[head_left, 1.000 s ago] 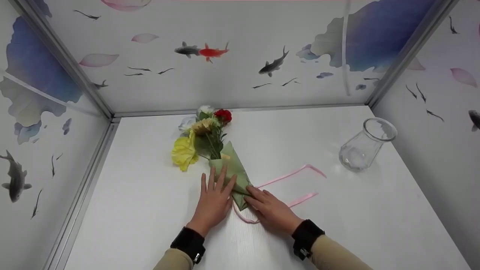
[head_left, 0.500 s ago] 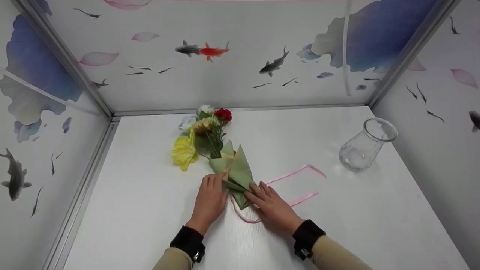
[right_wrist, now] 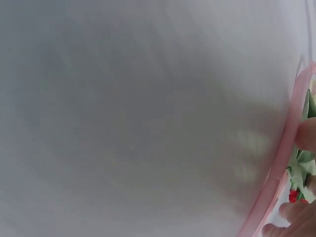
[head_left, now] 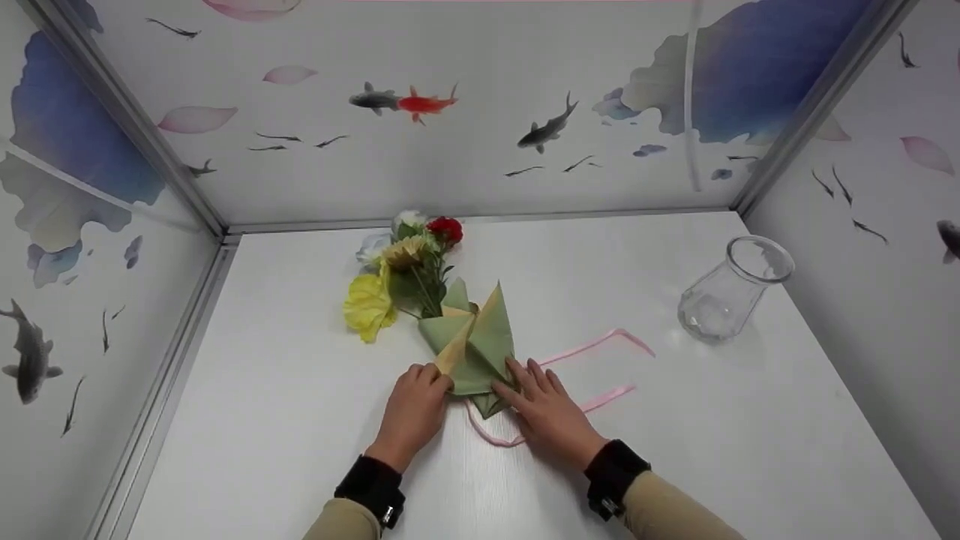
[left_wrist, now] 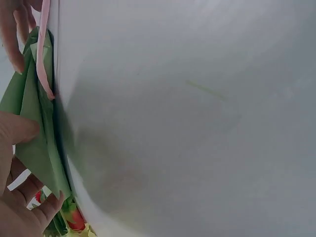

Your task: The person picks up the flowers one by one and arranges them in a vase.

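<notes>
A bouquet lies on the table, with yellow [head_left: 369, 306], red [head_left: 445, 232] and pale flowers at its far end. Green wrapping paper [head_left: 491, 341] surrounds the stems, and its folded-back edges show a tan inner side. My left hand [head_left: 412, 412] pinches the near left edge of the paper; in the left wrist view the thumb [left_wrist: 22, 129] lies on top and the fingers are behind the sheet. Fingers of my right hand [head_left: 555, 412] rest spread on the paper's lower right side. A pink ribbon [head_left: 491, 439] runs under the paper's lower end, its two tails pointing right.
A clear glass jar [head_left: 731, 289] stands at the table's right side. Patterned white panels [head_left: 480, 172] enclose the table [head_left: 247, 420] at the back and both sides. Black bands [head_left: 371, 489] circle both wrists.
My left hand has gone from lying flat on the wrapping paper to pinching its edge and drawing it toward me and left. The paper has opened out; the right hand stays nearly still.
</notes>
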{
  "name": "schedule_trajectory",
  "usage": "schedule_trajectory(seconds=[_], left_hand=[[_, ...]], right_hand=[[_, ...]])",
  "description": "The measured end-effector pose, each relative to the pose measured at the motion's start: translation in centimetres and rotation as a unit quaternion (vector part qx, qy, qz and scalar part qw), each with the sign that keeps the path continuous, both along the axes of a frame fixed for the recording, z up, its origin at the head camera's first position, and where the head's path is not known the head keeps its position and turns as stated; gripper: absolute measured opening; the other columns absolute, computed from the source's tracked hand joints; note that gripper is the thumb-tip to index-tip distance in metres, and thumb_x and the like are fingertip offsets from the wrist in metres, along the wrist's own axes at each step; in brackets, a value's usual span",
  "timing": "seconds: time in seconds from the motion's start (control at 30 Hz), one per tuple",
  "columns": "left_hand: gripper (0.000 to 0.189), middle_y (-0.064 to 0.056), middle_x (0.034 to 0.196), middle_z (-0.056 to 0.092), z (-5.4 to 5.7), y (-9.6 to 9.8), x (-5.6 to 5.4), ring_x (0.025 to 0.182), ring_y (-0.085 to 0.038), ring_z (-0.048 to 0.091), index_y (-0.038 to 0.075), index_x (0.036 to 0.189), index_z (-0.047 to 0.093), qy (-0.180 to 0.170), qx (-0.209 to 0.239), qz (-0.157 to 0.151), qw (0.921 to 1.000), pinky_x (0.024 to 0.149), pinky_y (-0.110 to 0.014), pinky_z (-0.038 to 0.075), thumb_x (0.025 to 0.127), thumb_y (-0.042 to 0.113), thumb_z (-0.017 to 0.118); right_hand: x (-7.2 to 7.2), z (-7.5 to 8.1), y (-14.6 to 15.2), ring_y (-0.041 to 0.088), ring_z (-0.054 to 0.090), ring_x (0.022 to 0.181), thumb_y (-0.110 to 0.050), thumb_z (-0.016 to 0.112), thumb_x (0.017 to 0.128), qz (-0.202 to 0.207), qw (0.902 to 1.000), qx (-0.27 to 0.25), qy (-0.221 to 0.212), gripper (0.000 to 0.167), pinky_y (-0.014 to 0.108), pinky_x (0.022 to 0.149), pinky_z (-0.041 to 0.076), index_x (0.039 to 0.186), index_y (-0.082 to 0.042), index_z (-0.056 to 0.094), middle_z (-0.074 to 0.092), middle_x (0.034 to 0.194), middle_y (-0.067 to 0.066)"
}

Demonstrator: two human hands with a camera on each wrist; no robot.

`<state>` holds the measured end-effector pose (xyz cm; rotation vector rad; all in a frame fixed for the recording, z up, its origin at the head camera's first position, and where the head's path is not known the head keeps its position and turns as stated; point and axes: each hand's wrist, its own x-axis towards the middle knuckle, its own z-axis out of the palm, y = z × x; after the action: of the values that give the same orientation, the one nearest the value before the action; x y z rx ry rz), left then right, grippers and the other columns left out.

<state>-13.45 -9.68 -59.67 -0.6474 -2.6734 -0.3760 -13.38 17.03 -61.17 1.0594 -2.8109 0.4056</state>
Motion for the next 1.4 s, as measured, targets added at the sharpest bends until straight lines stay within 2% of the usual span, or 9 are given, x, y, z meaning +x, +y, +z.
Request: schedule_trajectory(seconds=[0.13, 0.37, 0.53, 0.7, 0.83, 0.97, 1.1, 1.2, 1.4], left_hand=[[0.008, -0.007, 0.092, 0.056, -0.1, -0.1, 0.1, 0.092, -0.028, 0.057, 0.010, 0.091, 0.068, -0.007, -0.010, -0.004, 0.9999, 0.078, -0.041, 0.052, 0.092, 0.004, 0.072], [0.009, -0.008, 0.095, 0.059, -0.2, -0.3, 0.1, 0.092, -0.029, 0.057, 0.010, 0.089, 0.067, 0.012, -0.028, -0.006, 0.9995, 0.082, -0.044, 0.052, 0.090, 0.003, 0.073], [0.010, -0.010, 0.098, 0.058, -0.1, -0.5, 0.3, 0.094, -0.031, 0.057, 0.009, 0.089, 0.068, 0.011, -0.031, -0.012, 0.9994, 0.083, -0.045, 0.052, 0.089, 0.001, 0.074], [0.007, -0.010, 0.102, 0.058, 0.1, -0.6, 0.5, 0.098, -0.031, 0.058, 0.007, 0.089, 0.068, -0.013, -0.042, -0.009, 0.9990, 0.085, -0.046, 0.053, 0.089, 0.003, 0.074], [0.008, -0.010, 0.102, 0.058, 0.1, -0.8, 0.7, 0.099, -0.031, 0.059, 0.008, 0.087, 0.068, -0.024, -0.045, -0.008, 0.9987, 0.087, -0.048, 0.053, 0.089, 0.004, 0.074], [0.009, -0.009, 0.101, 0.058, 0.1, -1.1, 1.0, 0.098, -0.031, 0.059, 0.008, 0.086, 0.067, -0.026, -0.045, -0.009, 0.9986, 0.087, -0.048, 0.052, 0.089, 0.003, 0.073], [0.009, -0.009, 0.101, 0.057, 0.2, -1.4, 1.2, 0.097, -0.031, 0.058, 0.008, 0.086, 0.066, -0.037, -0.053, -0.008, 0.9979, 0.087, -0.048, 0.051, 0.091, 0.004, 0.072], [0.008, -0.009, 0.101, 0.057, 0.2, -1.5, 1.3, 0.097, -0.030, 0.058, 0.009, 0.087, 0.066, -0.047, -0.057, -0.008, 0.9973, 0.086, -0.047, 0.051, 0.091, 0.005, 0.072], [0.010, -0.007, 0.093, 0.052, 0.1, -2.1, 1.5, 0.093, -0.029, 0.057, 0.009, 0.085, 0.065, -0.054, -0.047, -0.014, 0.9973, 0.084, -0.047, 0.051, 0.091, 0.005, 0.071]], right_hand=[[-0.1, 0.0, 0.1, 0.051, 0.036, 0.143, -0.014, 0.066, 0.098, -0.026, 0.9991, 0.003, 0.034, 0.053, 0.067, 0.111, 0.035, 0.149, -0.016, 0.053, 0.034, 0.161, 0.023], [-0.8, 0.0, 0.5, 0.053, 0.034, 0.144, -0.012, 0.062, 0.096, -0.054, 0.9867, 0.039, 0.148, 0.044, 0.071, 0.111, 0.030, 0.140, -0.008, 0.062, 0.037, 0.159, 0.023], [-1.0, 0.2, 1.0, 0.043, 0.041, 0.144, -0.001, 0.057, 0.094, -0.047, 0.9823, 0.072, 0.167, 0.041, 0.063, 0.114, 0.033, 0.134, -0.003, 0.065, 0.047, 0.155, 0.019], [-0.6, 0.2, 1.3, 0.037, 0.047, 0.141, -0.009, 0.064, 0.097, -0.049, 0.9878, 0.074, 0.128, 0.041, 0.056, 0.115, 0.036, 0.137, 0.000, 0.063, 0.055, 0.148, 0.018], [-0.4, 0.0, 1.5, 0.038, 0.050, 0.139, -0.018, 0.063, 0.101, -0.054, 0.9936, 0.056, 0.082, 0.044, 0.053, 0.115, 0.037, 0.141, 0.001, 0.059, 0.056, 0.147, 0.019], [-0.2, 0.1, 1.6, 0.041, 0.048, 0.140, -0.021, 0.059, 0.104, -0.053, 0.9981, 0.029, 0.011, 0.047, 0.055, 0.115, 0.037, 0.144, 0.003, 0.054, 0.052, 0.150, 0.022], [-0.3, 0.5, 1.6, 0.044, 0.040, 0.145, -0.022, 0.058, 0.105, -0.056, 0.9965, 0.018, -0.060, 0.052, 0.057, 0.117, 0.033, 0.148, 0.004, 0.049, 0.045, 0.155, 0.023], [-0.4, 0.8, 1.6, 0.044, 0.037, 0.146, -0.023, 0.057, 0.105, -0.056, 0.9948, 0.018, -0.084, 0.053, 0.058, 0.117, 0.032, 0.149, 0.004, 0.047, 0.043, 0.156, 0.024], [-0.6, 1.0, 1.7, 0.045, 0.036, 0.147, -0.024, 0.057, 0.106, -0.053, 0.9932, 0.018, -0.101, 0.054, 0.058, 0.118, 0.032, 0.150, 0.005, 0.046, 0.042, 0.157, 0.025]])
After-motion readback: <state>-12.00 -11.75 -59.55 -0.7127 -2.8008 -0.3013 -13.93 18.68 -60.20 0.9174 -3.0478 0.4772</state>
